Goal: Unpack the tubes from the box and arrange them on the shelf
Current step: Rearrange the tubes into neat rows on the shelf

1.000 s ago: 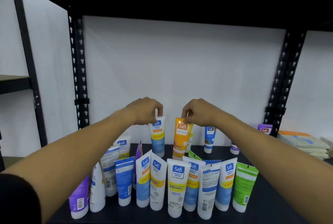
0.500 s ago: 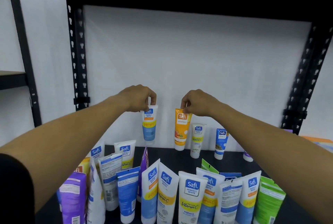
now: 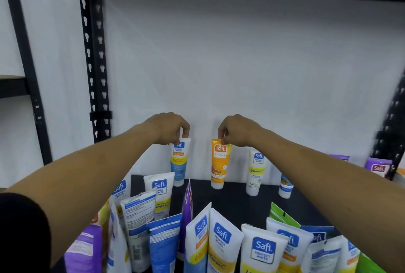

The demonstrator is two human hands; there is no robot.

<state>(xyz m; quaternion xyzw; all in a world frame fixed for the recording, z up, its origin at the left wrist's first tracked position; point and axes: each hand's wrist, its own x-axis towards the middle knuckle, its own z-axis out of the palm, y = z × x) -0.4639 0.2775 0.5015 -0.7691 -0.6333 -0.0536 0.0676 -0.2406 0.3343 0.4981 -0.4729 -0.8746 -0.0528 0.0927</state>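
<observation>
Up at the back of the dark shelf [image 3: 230, 198], both hands are reaching in side by side. The left hand [image 3: 169, 128] is pinching the flat top edge of a white-and-blue tube [image 3: 179, 163], which is standing cap down against the white back wall [image 3: 241, 64]. The right hand [image 3: 237, 130] is pinching the top of an orange tube [image 3: 219, 164] in the same way, and this one is also standing upright on its cap, a little apart from the first. To the right of it, a white tube with yellow print [image 3: 256, 171] and a smaller blue-capped tube [image 3: 286, 186] are standing in the same back row, with purple tubes [image 3: 378, 167] farther right near the black upright post [image 3: 392, 123]. Nearer the camera, a crowded front group of tubes [image 3: 219, 244] is standing, white, blue, purple and green, some leaning on each other. Another perforated black post [image 3: 94, 64] is rising at the left.
</observation>
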